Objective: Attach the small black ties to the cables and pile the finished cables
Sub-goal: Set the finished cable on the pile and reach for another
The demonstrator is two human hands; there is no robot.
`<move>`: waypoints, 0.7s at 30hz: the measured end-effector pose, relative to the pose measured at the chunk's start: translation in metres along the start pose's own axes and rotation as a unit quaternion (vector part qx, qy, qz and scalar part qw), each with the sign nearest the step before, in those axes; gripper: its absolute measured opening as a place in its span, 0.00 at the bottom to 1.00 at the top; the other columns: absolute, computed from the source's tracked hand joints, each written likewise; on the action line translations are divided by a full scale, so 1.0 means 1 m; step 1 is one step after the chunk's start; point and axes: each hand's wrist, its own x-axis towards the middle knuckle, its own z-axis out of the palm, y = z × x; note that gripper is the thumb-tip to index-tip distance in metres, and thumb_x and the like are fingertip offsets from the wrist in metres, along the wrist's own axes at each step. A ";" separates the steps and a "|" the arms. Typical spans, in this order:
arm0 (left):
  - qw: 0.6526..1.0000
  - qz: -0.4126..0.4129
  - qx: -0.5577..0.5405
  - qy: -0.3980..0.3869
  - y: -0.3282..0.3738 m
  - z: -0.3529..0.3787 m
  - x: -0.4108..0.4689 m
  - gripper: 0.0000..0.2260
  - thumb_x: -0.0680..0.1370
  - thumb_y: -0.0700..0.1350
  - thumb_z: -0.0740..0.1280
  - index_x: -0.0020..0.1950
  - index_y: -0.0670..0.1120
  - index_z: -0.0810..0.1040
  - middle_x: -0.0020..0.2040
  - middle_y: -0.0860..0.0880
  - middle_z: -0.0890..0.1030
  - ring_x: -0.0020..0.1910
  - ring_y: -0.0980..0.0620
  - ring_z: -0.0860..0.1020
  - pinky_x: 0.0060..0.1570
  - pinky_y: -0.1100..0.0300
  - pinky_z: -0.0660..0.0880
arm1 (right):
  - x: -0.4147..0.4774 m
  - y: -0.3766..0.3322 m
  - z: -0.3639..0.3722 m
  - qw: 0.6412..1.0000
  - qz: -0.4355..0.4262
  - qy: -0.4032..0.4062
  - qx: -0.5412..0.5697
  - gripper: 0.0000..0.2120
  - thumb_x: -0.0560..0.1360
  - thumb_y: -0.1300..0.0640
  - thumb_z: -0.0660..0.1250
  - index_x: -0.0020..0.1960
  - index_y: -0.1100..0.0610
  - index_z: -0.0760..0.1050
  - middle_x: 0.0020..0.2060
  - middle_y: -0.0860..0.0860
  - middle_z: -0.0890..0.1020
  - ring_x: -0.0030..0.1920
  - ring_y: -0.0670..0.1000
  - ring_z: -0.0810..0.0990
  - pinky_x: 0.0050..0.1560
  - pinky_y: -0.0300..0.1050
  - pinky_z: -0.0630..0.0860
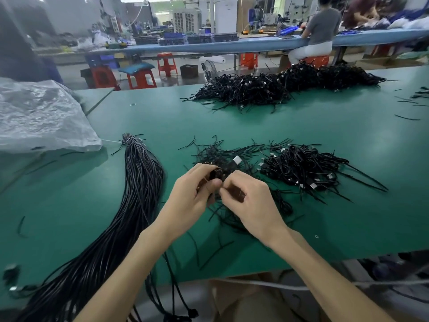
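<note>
My left hand [190,194] grips a coiled black cable [217,173] above the green table, its silver plug [236,159] sticking up behind my fingers. My right hand [250,201] pinches a small black tie at the coil, right beside my left thumb. Loose black ties [220,152] lie scattered under and behind both hands. A small pile of tied cables [306,168] sits just to the right. A long bundle of straight black cables [139,182] runs from mid-table down off the near left edge.
A big heap of black cables [278,86] lies along the far side of the green table [162,117]. A crumpled clear plastic bag [39,117] covers the left end. Beyond are red stools and a seated person at another bench.
</note>
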 end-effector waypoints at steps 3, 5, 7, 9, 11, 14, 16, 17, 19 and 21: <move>0.992 -0.110 0.062 -0.007 0.004 0.005 0.007 0.07 0.84 0.42 0.65 0.47 0.46 0.76 0.31 0.48 0.77 0.24 0.57 0.71 0.28 0.63 0.68 | -0.001 0.002 0.000 0.988 -0.080 -0.001 -0.132 0.07 0.78 0.62 0.70 0.42 0.58 0.75 0.38 0.48 0.76 0.36 0.50 0.74 0.38 0.44 0.72; 0.975 -0.202 0.068 -0.064 0.004 0.005 0.013 0.13 0.84 0.44 0.64 0.40 0.44 0.73 0.25 0.49 0.75 0.21 0.52 0.70 0.26 0.60 0.66 | -0.004 0.005 0.001 0.955 -0.162 -0.014 -0.250 0.07 0.75 0.64 0.73 0.42 0.59 0.76 0.38 0.51 0.77 0.38 0.53 0.77 0.40 0.46 0.74; 0.953 -0.275 0.046 -0.121 0.003 0.002 0.016 0.16 0.84 0.45 0.64 0.37 0.42 0.72 0.23 0.47 0.73 0.22 0.49 0.68 0.25 0.62 0.65 | -0.007 0.008 0.001 0.915 -0.223 -0.045 -0.332 0.06 0.73 0.64 0.74 0.43 0.58 0.77 0.39 0.51 0.79 0.39 0.53 0.79 0.41 0.46 0.75; 0.941 -0.301 0.005 -0.155 0.001 -0.001 0.016 0.17 0.84 0.46 0.64 0.41 0.37 0.75 0.25 0.46 0.73 0.23 0.48 0.68 0.24 0.63 0.66 | -0.010 0.011 -0.001 0.904 -0.239 -0.058 -0.350 0.05 0.75 0.63 0.72 0.44 0.57 0.77 0.39 0.51 0.79 0.39 0.53 0.79 0.40 0.46 0.76; 0.935 -0.303 -0.096 -0.155 -0.002 -0.005 0.013 0.13 0.85 0.46 0.64 0.55 0.34 0.77 0.29 0.45 0.76 0.27 0.46 0.72 0.26 0.60 0.71 | -0.010 0.009 -0.005 0.916 -0.225 -0.053 -0.329 0.06 0.79 0.62 0.70 0.43 0.57 0.77 0.39 0.51 0.78 0.38 0.53 0.78 0.40 0.47 0.77; 0.926 -0.242 -0.238 -0.166 -0.007 -0.016 0.004 0.13 0.86 0.37 0.60 0.69 0.44 0.75 0.38 0.43 0.80 0.36 0.43 0.81 0.40 0.56 0.80 | -0.008 0.006 -0.011 0.948 -0.175 -0.031 -0.263 0.06 0.80 0.62 0.69 0.44 0.59 0.78 0.39 0.52 0.79 0.40 0.53 0.79 0.43 0.47 0.77; 0.934 -0.179 -0.247 -0.187 -0.011 -0.023 -0.002 0.18 0.82 0.31 0.63 0.71 0.43 0.77 0.45 0.40 0.78 0.45 0.40 0.83 0.49 0.55 0.80 | -0.008 0.004 -0.013 0.967 -0.131 -0.032 -0.218 0.07 0.80 0.62 0.69 0.44 0.60 0.77 0.40 0.52 0.79 0.40 0.52 0.79 0.44 0.45 0.76; 0.940 -0.159 -0.237 -0.186 -0.013 -0.024 -0.005 0.22 0.80 0.29 0.65 0.72 0.43 0.77 0.48 0.38 0.76 0.48 0.41 0.83 0.50 0.56 0.79 | -0.009 0.004 -0.014 0.974 -0.109 -0.034 -0.196 0.07 0.81 0.61 0.68 0.44 0.60 0.77 0.40 0.51 0.79 0.40 0.51 0.78 0.43 0.44 0.75; 0.954 -0.147 -0.198 -0.172 -0.014 -0.021 -0.007 0.27 0.77 0.24 0.66 0.72 0.44 0.76 0.49 0.36 0.75 0.47 0.47 0.83 0.46 0.62 0.78 | -0.010 0.004 -0.012 0.985 -0.072 -0.038 -0.152 0.07 0.81 0.61 0.68 0.45 0.60 0.77 0.40 0.49 0.78 0.39 0.49 0.75 0.42 0.42 0.73; 0.973 -0.113 -0.142 -0.142 -0.012 -0.013 -0.008 0.22 0.78 0.29 0.69 0.69 0.45 0.79 0.44 0.45 0.79 0.39 0.54 0.78 0.39 0.63 0.75 | -0.010 0.005 -0.010 0.990 -0.057 -0.035 -0.124 0.06 0.81 0.61 0.68 0.45 0.59 0.77 0.41 0.47 0.77 0.39 0.46 0.74 0.42 0.39 0.70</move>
